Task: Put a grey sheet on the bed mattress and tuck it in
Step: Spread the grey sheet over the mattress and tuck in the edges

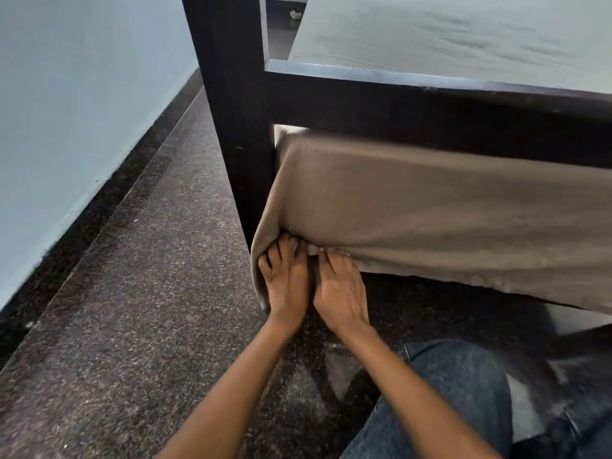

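- Denim knee [463, 392] sits nearest, below-right of the hands.
- Left hand [288, 276] and right hand [341, 286] are close together. The left grips the grey sheet [430, 207] at its corner fold. The right's fingertips are buried in the hem, so grip or push can't be told.
- Right of the hands, the hem hangs untucked.
- Risk: the bed post [231, 127], just left, could snag the fold. A hard tug would likely pull the sheet askew.

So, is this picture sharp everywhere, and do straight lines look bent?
Head view: left hand and right hand fairly sharp on the grey sheet; jeans at lower right smeared; bed post leans, wide-angle distortion; pale glare along the frame rail.
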The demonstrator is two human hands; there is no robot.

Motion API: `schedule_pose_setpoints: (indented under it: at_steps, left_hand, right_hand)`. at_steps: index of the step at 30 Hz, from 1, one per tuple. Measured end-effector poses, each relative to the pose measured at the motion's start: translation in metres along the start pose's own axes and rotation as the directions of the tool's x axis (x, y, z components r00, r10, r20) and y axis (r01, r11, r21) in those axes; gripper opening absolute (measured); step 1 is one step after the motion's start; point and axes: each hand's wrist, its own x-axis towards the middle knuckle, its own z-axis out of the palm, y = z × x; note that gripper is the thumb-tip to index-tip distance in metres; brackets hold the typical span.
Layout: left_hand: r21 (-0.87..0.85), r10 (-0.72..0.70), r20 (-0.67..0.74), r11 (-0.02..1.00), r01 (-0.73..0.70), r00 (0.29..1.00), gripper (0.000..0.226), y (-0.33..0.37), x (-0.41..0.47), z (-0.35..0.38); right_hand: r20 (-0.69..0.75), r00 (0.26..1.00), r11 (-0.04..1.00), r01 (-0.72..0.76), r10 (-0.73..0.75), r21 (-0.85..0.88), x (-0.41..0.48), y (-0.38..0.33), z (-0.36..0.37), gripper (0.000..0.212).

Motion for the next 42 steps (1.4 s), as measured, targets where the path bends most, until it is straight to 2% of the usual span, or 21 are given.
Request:
schedule_pose_setpoints:
  at_steps: [6,11,14,18,22,24,26,28,31,34,37,39,42]
  left_hand:
    - [-0.005,0.226,-0.079,0.974,-0.227,0.971,0.040,-0.031,0.010,-0.009]
    - [-0.188,0.284,-0.195,0.929,-0.320,0.939,0.033,-0.048,0.015,-0.013]
    - [-0.165,0.321,-0.113,0.927,-0.336,0.940,0.040,-0.047,0.006,-0.006]
    - [-0.148,0.286,-0.040,0.946,-0.289,0.957,0.047,-0.031,0.011,-0.013]
    - [-0.058,0.319,0.074,0.947,-0.315,0.945,0.049,-0.024,0.015,-0.016]
    - [-0.038,0.277,0.159,0.961,-0.274,0.948,0.051,-0.022,0.011,-0.015]
    - [-0.103,0.227,0.201,0.972,-0.210,0.953,0.050,-0.020,0.007,-0.016]
    - [-0.136,0.237,0.206,0.968,-0.212,0.949,0.053,-0.020,0.003,-0.019]
    - [0.040,0.296,0.176,0.951,-0.307,0.939,0.053,-0.016,0.007,-0.025]
    - [0.174,0.219,0.282,0.946,-0.275,0.934,0.040,0.002,0.024,-0.036]
    - [0.210,0.166,0.293,0.950,-0.233,0.942,0.028,0.014,0.036,-0.033]
    - [0.129,0.134,0.283,0.976,-0.176,0.950,0.029,0.006,0.031,-0.027]
    - [-0.149,0.204,0.109,0.971,-0.187,0.973,0.036,-0.014,0.009,-0.025]
  right_hand:
    - [0.022,0.999,0.999,0.035,-0.035,-0.008,0.003,0.002,-0.008,0.055]
    - [0.057,0.998,1.000,0.014,-0.014,-0.006,0.008,-0.003,0.005,0.058]
    - [0.079,0.997,1.000,-0.009,0.009,0.000,0.019,-0.002,0.010,0.060]
    - [0.109,0.994,1.000,-0.019,0.017,0.014,0.037,0.002,0.010,0.044]
    - [0.120,0.992,0.999,-0.044,0.042,0.014,0.045,0.002,0.010,0.032]
    - [0.137,0.991,1.000,0.002,-0.006,0.027,0.041,0.005,0.012,0.042]
    - [0.183,0.981,0.998,0.057,-0.062,0.033,0.039,0.010,0.010,0.060]
    - [0.253,0.964,0.996,0.072,-0.080,0.044,0.040,0.014,0.006,0.069]
    - [0.253,0.964,0.996,0.076,-0.087,0.053,0.039,0.015,0.003,0.069]
    - [0.245,0.965,0.996,0.081,-0.088,0.035,0.037,0.012,0.003,0.071]
    - [0.291,0.955,0.999,0.054,-0.052,0.002,0.039,0.010,0.002,0.080]
    - [0.287,0.956,0.998,0.067,-0.064,-0.001,0.039,0.011,0.002,0.069]
    - [0.248,0.965,0.996,0.084,-0.083,0.007,0.037,0.014,0.003,0.050]
